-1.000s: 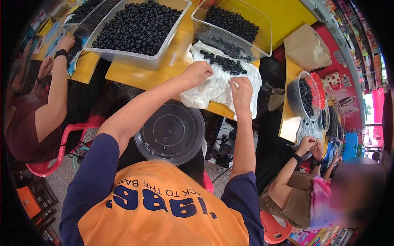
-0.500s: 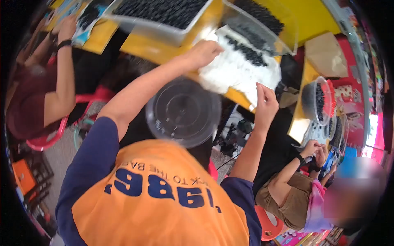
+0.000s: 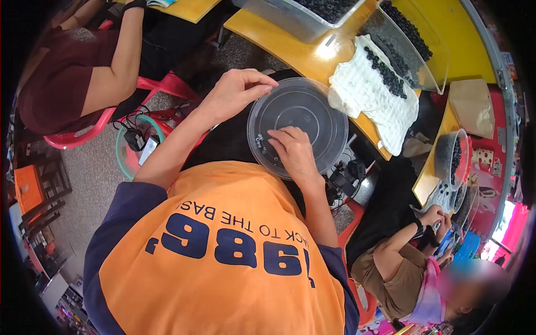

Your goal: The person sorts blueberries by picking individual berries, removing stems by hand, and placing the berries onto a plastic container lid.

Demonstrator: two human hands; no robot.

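Left grip: thumb near forefinger, couldn't tell if anything was held. Just right of it, clear round tub, ringed base, few small pale bits. Right grip over tub, fingers bent, hold unclear. Beyond, rumpled white cloth lay on yellow desk.

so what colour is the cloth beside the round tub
The cloth is white; it shows best in the head view.

A bowl is resting on the lap before the table; rightward, cloth is overhanging the table edge, berries lying on it, a box standing behind.
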